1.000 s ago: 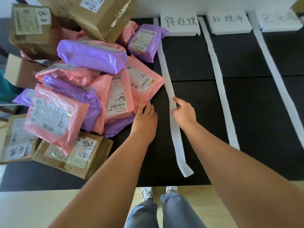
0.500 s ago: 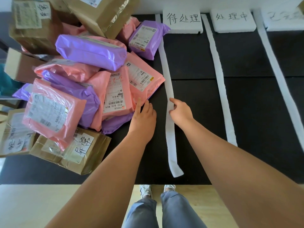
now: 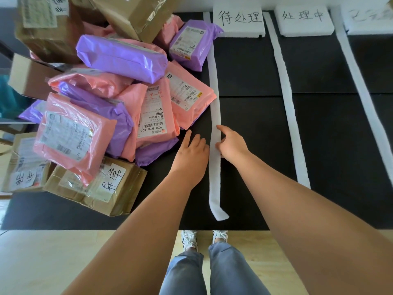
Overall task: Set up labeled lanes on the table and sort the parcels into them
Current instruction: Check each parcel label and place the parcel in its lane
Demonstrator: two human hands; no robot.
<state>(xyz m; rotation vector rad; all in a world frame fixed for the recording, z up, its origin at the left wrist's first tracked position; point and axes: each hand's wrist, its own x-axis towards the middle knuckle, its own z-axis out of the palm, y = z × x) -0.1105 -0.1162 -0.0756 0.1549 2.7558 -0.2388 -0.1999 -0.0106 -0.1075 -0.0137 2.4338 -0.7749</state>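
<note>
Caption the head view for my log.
Right hand touches the leftmost white strip; left hand rests beside it, near the parcel pile.

- White foam block point(image 3: 239, 28) is showing handwritten "待处理".
- Second foam block point(image 3: 304, 26) is showing "处理中".
- Shipping label point(image 3: 152, 112) on a pink parcel point(image 3: 158, 139) is showing "920 B26 W04", upside down.
- Third foam block point(image 3: 370, 26) is showing writing too blurred to read.

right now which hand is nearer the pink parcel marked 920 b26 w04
Left. The left hand lies flat just beside the pink parcel; the right hand is farther off, touching the white strip.
</note>
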